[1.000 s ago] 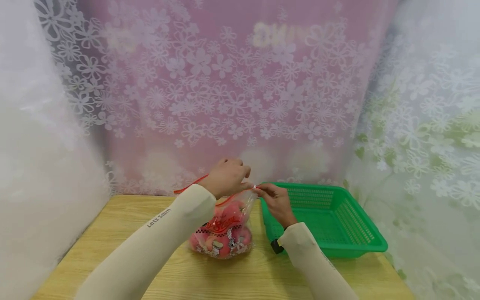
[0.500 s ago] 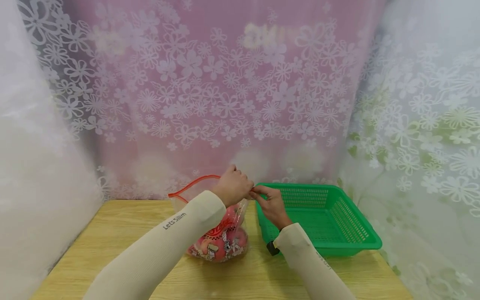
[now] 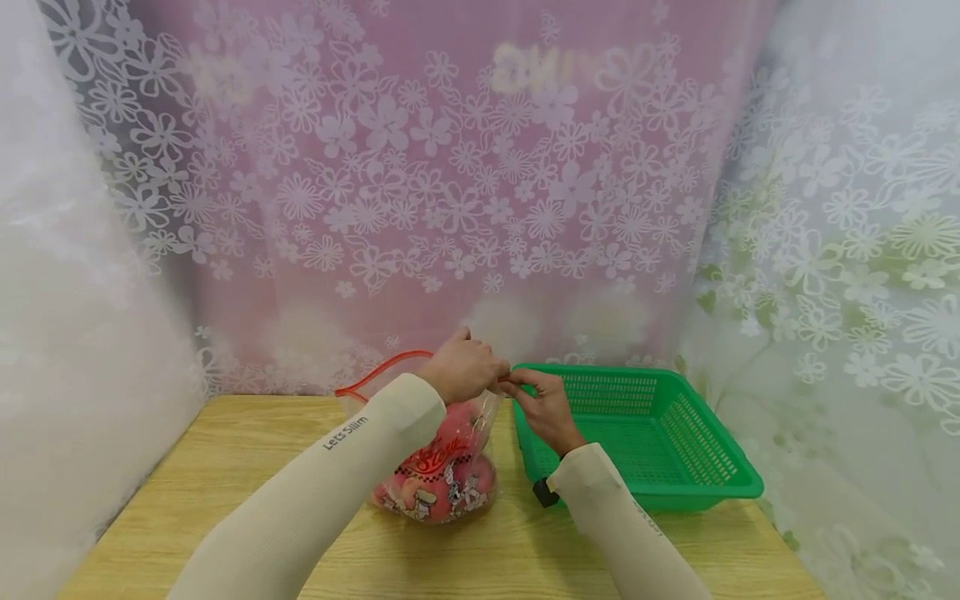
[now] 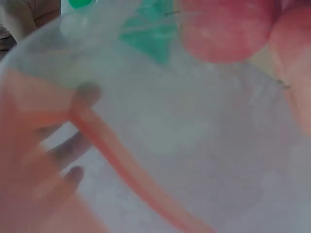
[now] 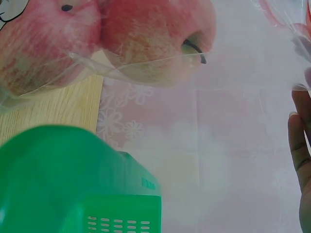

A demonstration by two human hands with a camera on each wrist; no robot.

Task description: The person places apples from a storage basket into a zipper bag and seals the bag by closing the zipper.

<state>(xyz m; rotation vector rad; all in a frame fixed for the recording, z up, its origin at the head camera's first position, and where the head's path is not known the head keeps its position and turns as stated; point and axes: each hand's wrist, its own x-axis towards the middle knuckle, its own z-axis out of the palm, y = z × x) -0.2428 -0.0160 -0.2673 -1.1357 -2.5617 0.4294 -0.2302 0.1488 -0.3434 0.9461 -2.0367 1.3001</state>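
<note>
A clear zip bag [image 3: 435, 492] with a red zip strip and printed cartoon figures stands on the table, filled with several red apples [image 5: 150, 34]. Its mouth gapes at the left, where the red strip [image 3: 382, 368] bows apart. My left hand [image 3: 467, 367] pinches the strip near the bag's right top corner. Right beside it, the fingertips of my right hand [image 3: 549, 412] pinch that corner, and the two hands' fingertips meet. Through the blurred plastic in the left wrist view, the left fingers [image 4: 70, 148] show along the strip. The exact grip point is partly hidden by the left hand.
A green plastic basket [image 3: 720, 492] with slotted walls stands just right of the bag, partly beneath the right forearm. The wooden table [image 3: 247, 467] ends at a pink floral curtain [image 3: 450, 208] behind, with pale sheets at both sides.
My left hand has moved right along the strip until it meets the right hand. The bag's mouth shows wider at the left. Over the last half second, hardly anything has moved.
</note>
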